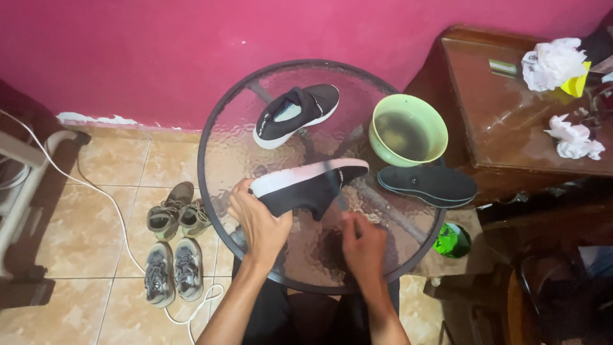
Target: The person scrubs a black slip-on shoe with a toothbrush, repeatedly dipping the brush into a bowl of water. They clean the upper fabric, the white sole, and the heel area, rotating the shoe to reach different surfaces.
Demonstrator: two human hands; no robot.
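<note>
My left hand grips the heel of a black slip-on shoe with a white sole, holding it tilted on its side above the round glass table. My right hand holds a thin dark brush or stick, blurred, whose tip lies against the shoe's side. A second matching black shoe rests upright on the far part of the table. A green bowl of murky water stands at the table's right. A dark insole lies just below the bowl.
A brown glass-topped side table with crumpled white paper stands to the right. Two pairs of worn shoes sit on the tiled floor at left, beside a white cable. A green bottle lies under the table's right edge.
</note>
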